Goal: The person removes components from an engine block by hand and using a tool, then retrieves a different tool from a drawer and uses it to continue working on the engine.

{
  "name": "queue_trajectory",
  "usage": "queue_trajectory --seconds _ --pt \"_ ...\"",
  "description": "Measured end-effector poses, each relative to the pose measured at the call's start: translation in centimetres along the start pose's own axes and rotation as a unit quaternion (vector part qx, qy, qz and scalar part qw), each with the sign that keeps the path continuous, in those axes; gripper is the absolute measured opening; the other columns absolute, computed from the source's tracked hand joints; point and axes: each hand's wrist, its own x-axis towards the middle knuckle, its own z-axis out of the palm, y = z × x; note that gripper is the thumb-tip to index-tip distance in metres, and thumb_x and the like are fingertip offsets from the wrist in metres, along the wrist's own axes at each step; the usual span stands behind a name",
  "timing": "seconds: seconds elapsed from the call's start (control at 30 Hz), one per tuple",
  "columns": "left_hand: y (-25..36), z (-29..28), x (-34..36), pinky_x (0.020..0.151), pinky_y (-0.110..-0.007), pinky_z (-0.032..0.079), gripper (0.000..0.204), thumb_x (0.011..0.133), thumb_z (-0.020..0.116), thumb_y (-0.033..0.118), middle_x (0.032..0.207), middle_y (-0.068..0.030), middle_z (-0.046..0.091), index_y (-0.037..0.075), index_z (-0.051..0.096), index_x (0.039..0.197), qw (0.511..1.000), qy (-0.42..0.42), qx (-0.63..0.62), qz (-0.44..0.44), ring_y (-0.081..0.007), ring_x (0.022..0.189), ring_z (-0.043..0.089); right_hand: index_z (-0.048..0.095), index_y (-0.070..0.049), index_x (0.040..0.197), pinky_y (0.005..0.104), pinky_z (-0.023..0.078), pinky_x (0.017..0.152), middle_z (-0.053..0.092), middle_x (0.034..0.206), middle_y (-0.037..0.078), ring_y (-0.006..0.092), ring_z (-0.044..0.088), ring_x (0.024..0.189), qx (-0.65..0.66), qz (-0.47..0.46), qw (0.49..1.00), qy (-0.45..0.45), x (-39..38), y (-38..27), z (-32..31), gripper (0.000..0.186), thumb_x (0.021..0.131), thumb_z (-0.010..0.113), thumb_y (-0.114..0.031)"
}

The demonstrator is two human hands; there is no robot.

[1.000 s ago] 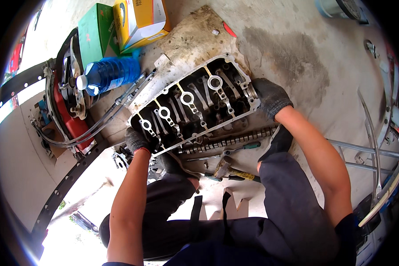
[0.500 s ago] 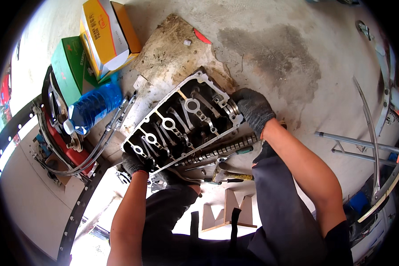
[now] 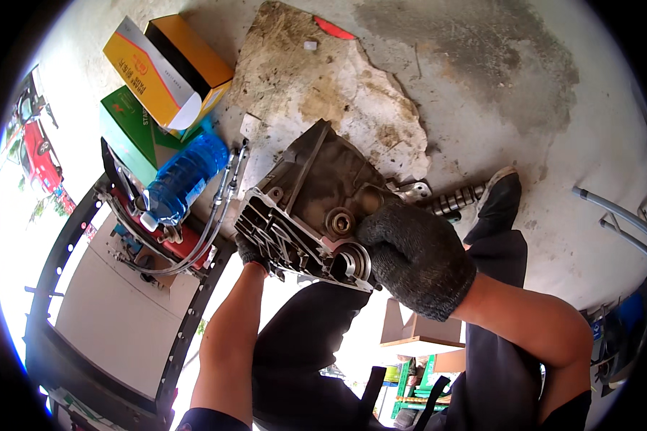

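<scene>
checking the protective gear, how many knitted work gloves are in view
2: one dark grey knitted glove on the left hand, another on the right hand, both at the grey metal engine part. Others may be hidden.

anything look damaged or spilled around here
Yes: the pale sheet beyond the metal engine part is blotched with grime and its right edge is ragged, as if torn. A dark stain on the floor may be an old spill.

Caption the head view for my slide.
Gloved left hand and right hand hold a tilted engine casting, a camshaft lying beside the right shoe.
</scene>
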Motion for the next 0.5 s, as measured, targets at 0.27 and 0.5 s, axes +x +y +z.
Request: queue_trajectory --seconds 0.27,0.5 --pt "-0.7 -2.4 3.1 0.102 -0.044 0.047 0.051 0.102 0.036 0.044 0.131 -0.0075 0.062 0.010 0.056 0.133 0.995 -0.071 -0.071 -0.014 -0.0296 0.118 0.059 0.062 -0.009 0.089 0.0471 0.052 0.072 0.063 0.089 0.012 0.0356 0.062 0.082 -0.082 -0.049 0.995 -0.021 -0.3 0.4 1.3 0.008 0.081 0.063 -0.008" --pt "-2.1 1.7 1.1 0.075 -0.036 0.058 0.049 0.103 0.040 0.044 0.112 -0.0103 0.069 0.004 0.061 0.121 0.985 0.021 0.096 0.144 -0.0243 0.091 0.069 0.061 -0.005 0.096 0.0424 0.049 0.082 0.063 0.090 0.020 0.0372 0.061 0.088 -0.128 0.158 0.971 0.129 3.3 6.4 -2.0 0.016 0.082 0.054 -0.009"
